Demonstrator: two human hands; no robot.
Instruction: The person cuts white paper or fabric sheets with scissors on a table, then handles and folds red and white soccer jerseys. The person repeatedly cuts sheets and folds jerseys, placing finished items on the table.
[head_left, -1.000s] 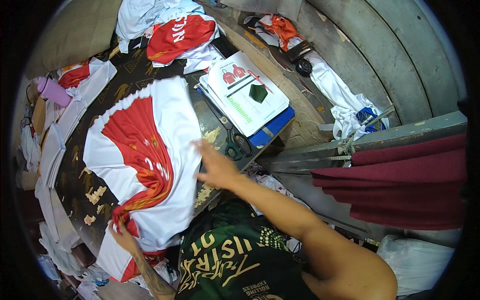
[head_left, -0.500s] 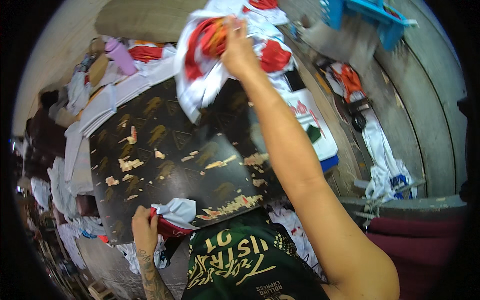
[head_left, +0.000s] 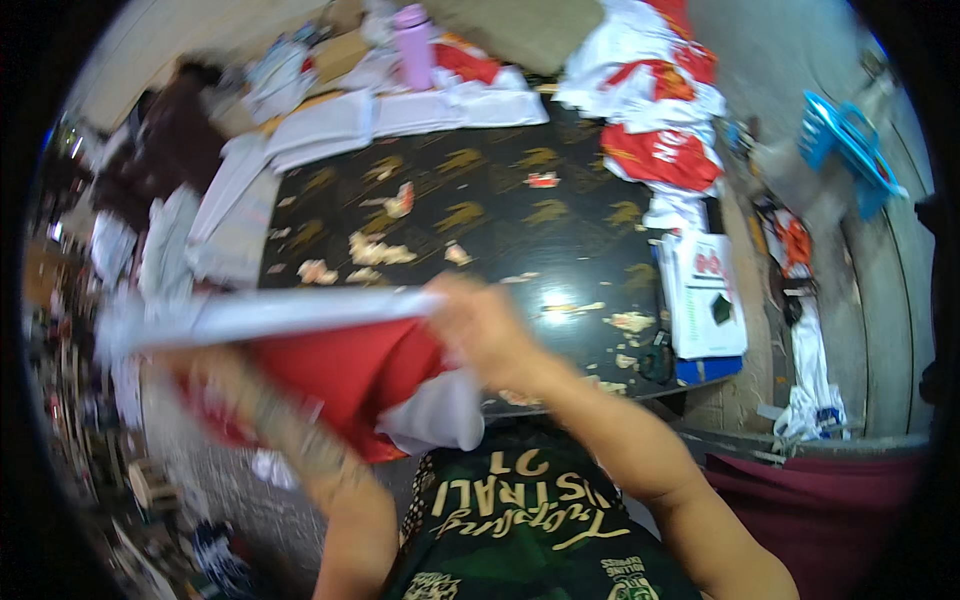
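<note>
A red and white piece of fabric (head_left: 340, 365) is stretched between my two hands at the table's near left edge, with its white band along the top. At its right end, my right hand (head_left: 480, 330) is closed on the upper edge. My left hand (head_left: 190, 368) is at the other end, badly smeared by motion; its fingers are hard to make out, but the fabric is drawn tight from there. A loose white part of the fabric hangs below my right hand. Under and beyond it lies the dark table top (head_left: 480, 240), littered with pale scraps.
Red and white garments (head_left: 665, 155) are heaped at the far right. Folded white fabric (head_left: 320, 130) lines the far left edge, with a pink bottle (head_left: 413, 50) behind. Papers (head_left: 705, 295) lie at the right edge; a blue plastic item (head_left: 850, 150) stands beyond.
My right hand has come back from the far side, where it held a red, orange and white bundle, and now grips the fabric my left hand held. The fabric has been raised and spread leftward.
</note>
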